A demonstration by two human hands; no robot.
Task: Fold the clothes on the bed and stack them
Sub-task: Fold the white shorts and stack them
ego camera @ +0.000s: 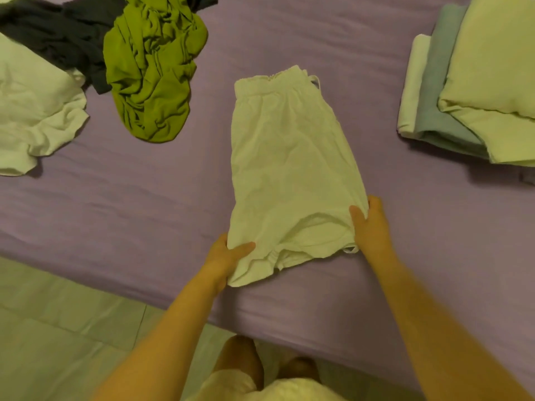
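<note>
A white garment [289, 175] with a gathered band at its far end lies lengthwise in the middle of the purple bed [144, 204], folded in half. My left hand [228, 256] pinches its near left corner, thumb on top of the cloth. My right hand [370, 227] grips its near right edge, thumb on the fabric. At the right edge of the bed sits a stack of folded clothes [469, 91], pale yellow over grey-green over white.
Unfolded clothes lie at the far left: a crumpled olive-green garment [153, 70], a dark grey one [58, 33] and a white one [31, 111]. The near bed edge runs diagonally above a tiled floor [58, 328]. My feet stand beside it.
</note>
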